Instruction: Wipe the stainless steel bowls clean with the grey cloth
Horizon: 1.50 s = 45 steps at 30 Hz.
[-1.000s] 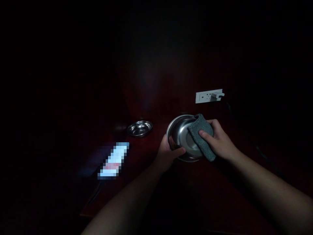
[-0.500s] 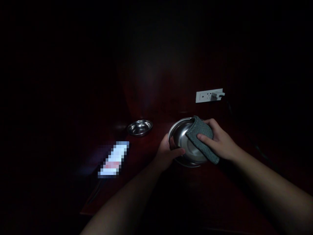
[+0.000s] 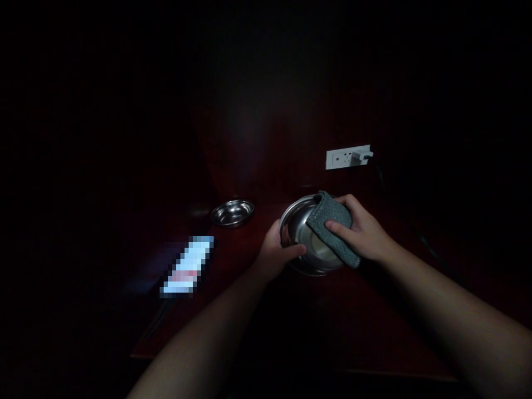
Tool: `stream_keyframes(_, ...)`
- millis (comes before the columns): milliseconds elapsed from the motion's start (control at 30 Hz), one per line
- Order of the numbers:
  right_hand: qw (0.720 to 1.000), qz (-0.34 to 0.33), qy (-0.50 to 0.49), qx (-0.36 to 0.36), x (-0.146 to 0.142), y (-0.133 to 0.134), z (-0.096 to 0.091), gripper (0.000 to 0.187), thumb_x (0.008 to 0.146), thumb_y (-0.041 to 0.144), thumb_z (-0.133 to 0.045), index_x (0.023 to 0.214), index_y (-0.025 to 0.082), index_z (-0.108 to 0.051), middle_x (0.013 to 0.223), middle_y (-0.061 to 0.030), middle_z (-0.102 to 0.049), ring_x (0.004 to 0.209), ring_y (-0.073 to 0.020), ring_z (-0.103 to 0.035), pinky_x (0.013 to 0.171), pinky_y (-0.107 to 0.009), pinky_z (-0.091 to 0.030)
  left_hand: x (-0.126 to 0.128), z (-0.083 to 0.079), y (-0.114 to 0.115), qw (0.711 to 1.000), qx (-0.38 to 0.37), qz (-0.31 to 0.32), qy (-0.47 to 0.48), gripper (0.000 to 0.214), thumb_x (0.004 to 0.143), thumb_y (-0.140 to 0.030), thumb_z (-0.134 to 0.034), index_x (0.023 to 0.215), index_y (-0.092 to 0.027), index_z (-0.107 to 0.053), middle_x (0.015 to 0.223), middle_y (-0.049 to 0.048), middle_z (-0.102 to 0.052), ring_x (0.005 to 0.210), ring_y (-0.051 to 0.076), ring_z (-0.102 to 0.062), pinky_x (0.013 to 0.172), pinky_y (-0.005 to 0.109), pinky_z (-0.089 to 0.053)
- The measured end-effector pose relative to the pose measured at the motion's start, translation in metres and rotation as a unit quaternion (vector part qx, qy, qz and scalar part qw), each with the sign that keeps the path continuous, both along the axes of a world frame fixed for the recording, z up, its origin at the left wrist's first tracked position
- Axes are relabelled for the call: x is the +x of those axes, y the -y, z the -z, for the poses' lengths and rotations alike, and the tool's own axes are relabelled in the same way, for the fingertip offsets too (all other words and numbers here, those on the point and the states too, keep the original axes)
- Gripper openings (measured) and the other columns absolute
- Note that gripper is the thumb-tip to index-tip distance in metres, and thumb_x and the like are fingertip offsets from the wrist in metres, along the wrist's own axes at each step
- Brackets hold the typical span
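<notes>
A shiny steel bowl (image 3: pixel 297 221) is held up, tilted with its inside toward me. My left hand (image 3: pixel 275 252) grips its left rim, thumb inside and the other fingers mostly hidden behind. My right hand (image 3: pixel 357 227) is closed on a grey-green cloth (image 3: pixel 330 221) folded over the bowl's right rim. The right thumb presses the cloth against the inside, with the fingers round the back. To the left, a second, shallower steel bowl (image 3: pixel 233 214) rests on the dark red table (image 3: pixel 233 260).
A lit phone-like screen (image 3: pixel 189 266), pixelated, is at the left of the table, with a thin cable (image 3: pixel 155 321) near its lower end. On the back wall is a white socket plate (image 3: pixel 338 159) with a plug (image 3: pixel 362 157) in it. The surroundings are very dark.
The whole view has shifted slightly, so everything appears a little further left and higher. Both hands keep their hold on the bowl and the cloth, with hardly any change between them.
</notes>
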State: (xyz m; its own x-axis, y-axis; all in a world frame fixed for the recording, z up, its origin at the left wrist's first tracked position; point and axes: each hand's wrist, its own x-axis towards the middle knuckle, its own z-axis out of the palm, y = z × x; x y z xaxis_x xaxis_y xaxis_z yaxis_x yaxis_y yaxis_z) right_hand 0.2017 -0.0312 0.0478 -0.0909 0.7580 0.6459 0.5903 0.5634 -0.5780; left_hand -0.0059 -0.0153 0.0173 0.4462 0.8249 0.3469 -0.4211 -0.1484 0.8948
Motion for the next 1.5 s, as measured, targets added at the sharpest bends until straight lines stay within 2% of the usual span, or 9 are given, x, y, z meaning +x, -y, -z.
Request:
stream_keyframes(500, 0.998, -0.048, 0.048, 0.015, 0.001, 0.001, -0.004, 0.039, 0.076, 0.048, -0.063, 0.103, 0.023, -0.050, 0.096, -0.0043, -0.059, 0.087, -0.0233, -0.058, 0.078, -0.038, -0.047, 0.000, -0.001, 0.005, 1.000, -0.014, -0.001, 0.008, 0.060, 0.055, -0.019, -0.080, 0.108, -0.018, -0.051, 0.102, 0.0062, -0.066, 0.091, 0.023, -0.063, 0.078, 0.034, -0.047)
stream_keyframes(900, 0.995, -0.015, 0.041, 0.085, -0.003, -0.001, 0.000, 0.040, 0.079, 0.045, -0.060, 0.111, 0.023, -0.053, 0.110, -0.0084, -0.058, 0.103, -0.0275, -0.055, 0.090, -0.043, -0.044, 0.001, -0.002, 0.005, 1.000, -0.006, -0.028, 0.012, 0.053, 0.057, -0.019, -0.079, 0.103, -0.017, -0.052, 0.095, 0.0038, -0.066, 0.085, 0.020, -0.062, 0.074, 0.031, -0.046)
stream_keyframes(1067, 0.999, 0.028, -0.012, 0.040, -0.002, -0.004, 0.006, 0.043, 0.078, 0.046, -0.060, 0.110, 0.021, -0.048, 0.104, -0.0075, -0.058, 0.091, -0.0244, -0.056, 0.079, -0.039, -0.046, 0.002, -0.002, 0.005, 0.999, -0.005, -0.040, 0.018, 0.054, 0.057, -0.020, -0.079, 0.105, -0.018, -0.053, 0.095, 0.0032, -0.066, 0.087, 0.020, -0.062, 0.076, 0.032, -0.046)
stream_keyframes(1167, 0.999, 0.020, -0.024, 0.020, -0.001, -0.005, 0.008, 0.040, 0.077, 0.048, -0.061, 0.104, 0.022, -0.049, 0.097, -0.0050, -0.058, 0.085, -0.0225, -0.056, 0.074, -0.037, -0.045, 0.002, -0.002, 0.004, 0.999, -0.008, -0.034, 0.028, 0.054, 0.058, -0.020, -0.078, 0.106, -0.018, -0.053, 0.096, 0.0034, -0.066, 0.088, 0.020, -0.061, 0.078, 0.032, -0.046)
stream_keyframes(1267, 0.997, 0.019, -0.072, 0.023, -0.002, -0.006, 0.008, 0.038, 0.074, 0.048, -0.063, 0.099, 0.022, -0.050, 0.093, -0.0035, -0.057, 0.082, -0.0215, -0.055, 0.073, -0.036, -0.045, 0.000, -0.003, 0.005, 0.999, -0.009, 0.005, 0.047, 0.058, 0.059, -0.020, -0.078, 0.111, -0.018, -0.053, 0.104, 0.0057, -0.065, 0.096, 0.023, -0.060, 0.084, 0.035, -0.045)
stream_keyframes(1433, 0.976, 0.084, -0.201, 0.025, -0.002, -0.012, 0.008, 0.037, 0.072, 0.050, -0.064, 0.093, 0.022, -0.051, 0.084, -0.0018, -0.056, 0.074, -0.0198, -0.054, 0.067, -0.034, -0.044, -0.004, -0.008, 0.008, 0.993, -0.053, 0.070, 0.080, 0.055, 0.067, -0.025, -0.073, 0.117, -0.020, -0.051, 0.108, 0.0080, -0.062, 0.103, 0.026, -0.059, 0.088, 0.041, -0.046)
stream_keyframes(1500, 0.966, 0.109, -0.232, 0.031, 0.000, -0.015, 0.009, 0.039, 0.071, 0.051, -0.065, 0.093, 0.022, -0.051, 0.086, -0.0022, -0.057, 0.076, -0.0202, -0.054, 0.068, -0.034, -0.044, -0.002, -0.006, 0.010, 0.992, -0.042, 0.099, 0.072, 0.065, 0.064, -0.024, -0.076, 0.122, -0.021, -0.047, 0.118, 0.0101, -0.059, 0.112, 0.029, -0.055, 0.094, 0.044, -0.043)
